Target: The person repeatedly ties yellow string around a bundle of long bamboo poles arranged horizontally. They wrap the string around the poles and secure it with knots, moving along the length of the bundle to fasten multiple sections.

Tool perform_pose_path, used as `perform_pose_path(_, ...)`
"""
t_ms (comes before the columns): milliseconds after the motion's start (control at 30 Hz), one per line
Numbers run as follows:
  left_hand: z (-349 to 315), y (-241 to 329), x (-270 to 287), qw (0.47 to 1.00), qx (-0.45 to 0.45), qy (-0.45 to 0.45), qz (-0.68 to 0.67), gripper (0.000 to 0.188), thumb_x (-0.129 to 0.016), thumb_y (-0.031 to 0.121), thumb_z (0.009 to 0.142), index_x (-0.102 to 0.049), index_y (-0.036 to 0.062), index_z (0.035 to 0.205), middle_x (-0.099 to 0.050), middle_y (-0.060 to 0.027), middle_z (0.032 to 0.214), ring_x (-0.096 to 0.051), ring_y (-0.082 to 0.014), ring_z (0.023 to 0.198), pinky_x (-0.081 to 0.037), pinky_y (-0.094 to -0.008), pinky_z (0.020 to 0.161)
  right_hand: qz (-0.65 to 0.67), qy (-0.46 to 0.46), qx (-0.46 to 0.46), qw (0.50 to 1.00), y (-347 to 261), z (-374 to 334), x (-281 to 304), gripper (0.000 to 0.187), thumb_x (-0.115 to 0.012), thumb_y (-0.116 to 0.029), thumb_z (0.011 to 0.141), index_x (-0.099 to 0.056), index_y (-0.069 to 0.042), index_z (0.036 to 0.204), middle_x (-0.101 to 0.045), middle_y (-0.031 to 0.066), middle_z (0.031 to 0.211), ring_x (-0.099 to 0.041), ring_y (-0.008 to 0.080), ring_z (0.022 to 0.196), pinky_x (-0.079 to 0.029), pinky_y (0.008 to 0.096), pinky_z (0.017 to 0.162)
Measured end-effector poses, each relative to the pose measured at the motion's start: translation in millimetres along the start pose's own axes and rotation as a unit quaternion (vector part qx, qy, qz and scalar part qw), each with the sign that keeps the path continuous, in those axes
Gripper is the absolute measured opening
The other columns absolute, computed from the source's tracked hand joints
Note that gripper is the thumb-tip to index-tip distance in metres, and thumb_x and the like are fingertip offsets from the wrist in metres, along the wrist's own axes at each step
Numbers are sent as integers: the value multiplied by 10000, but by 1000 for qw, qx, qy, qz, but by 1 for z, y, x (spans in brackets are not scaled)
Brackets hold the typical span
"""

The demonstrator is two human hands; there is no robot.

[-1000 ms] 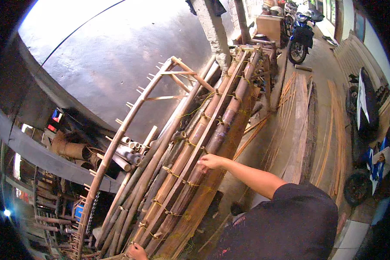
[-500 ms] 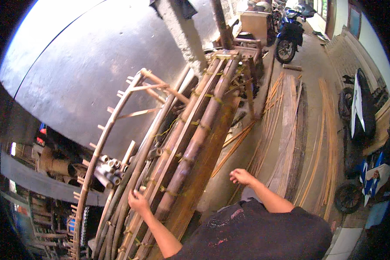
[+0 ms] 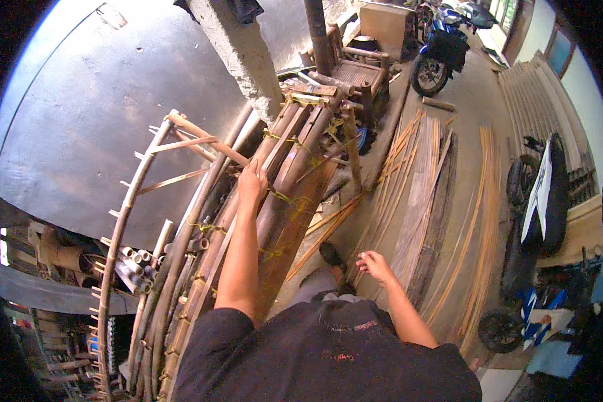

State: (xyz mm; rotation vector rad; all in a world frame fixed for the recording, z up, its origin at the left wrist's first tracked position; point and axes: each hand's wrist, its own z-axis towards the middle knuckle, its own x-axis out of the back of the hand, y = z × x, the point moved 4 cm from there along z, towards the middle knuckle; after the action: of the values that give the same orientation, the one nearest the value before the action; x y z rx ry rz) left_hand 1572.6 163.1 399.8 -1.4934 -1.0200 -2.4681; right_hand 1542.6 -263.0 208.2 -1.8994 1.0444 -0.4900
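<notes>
My left arm stretches forward over a long bundle of brown bamboo poles, bound with yellow-green ties. Near the far half of the bundle, my left hand is closed round a narrow bamboo strip that runs lengthwise between the poles; the fingertips are partly hidden. To the right of the bundle, my right hand hangs above the floor with its fingers loosely bent and apart, and nothing shows in it.
A curved bamboo frame with pegs stands at left, beside cut bamboo tubes. A concrete post leans behind the poles. Long thin strips lie on the floor at right. Motorcycles, one blue, and a bamboo chair are farther off.
My left hand has moved forward along the bamboo bundle and closed on the strip. My body has come forward, and my right hand stays low with its fingers loosely bent.
</notes>
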Motion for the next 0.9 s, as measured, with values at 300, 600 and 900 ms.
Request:
perform_pose_path(300,76,-13,-73,994,95,-55,-22,221,-607,201,867,-638,27,1001,-664,-237,937,-629,-409,916,-487,-484,804,-35,-8,-95,995,-27,104,46,315,-515,-347,977,-593,-72,1110,-680,60,949,-602,121,709,-483,284,666)
perform_pose_path(600,87,11,-87,999,7,-49,9,156,-602,125,850,-640,42,977,-654,-224,911,-612,-431,883,-478,-504,774,-112,-90,-48,988,-126,230,21,324,-508,-311,985,-591,-15,1089,-674,75,921,-604,133,746,-499,298,675)
perform_pose_path(900,109,18,-109,984,148,-95,-27,217,-623,214,854,-651,66,1011,-665,-207,952,-628,-398,906,-486,-464,807,-45,-289,-4,956,-265,274,-76,338,-530,-335,966,-609,-19,1056,-661,91,955,-624,157,828,-512,301,745)
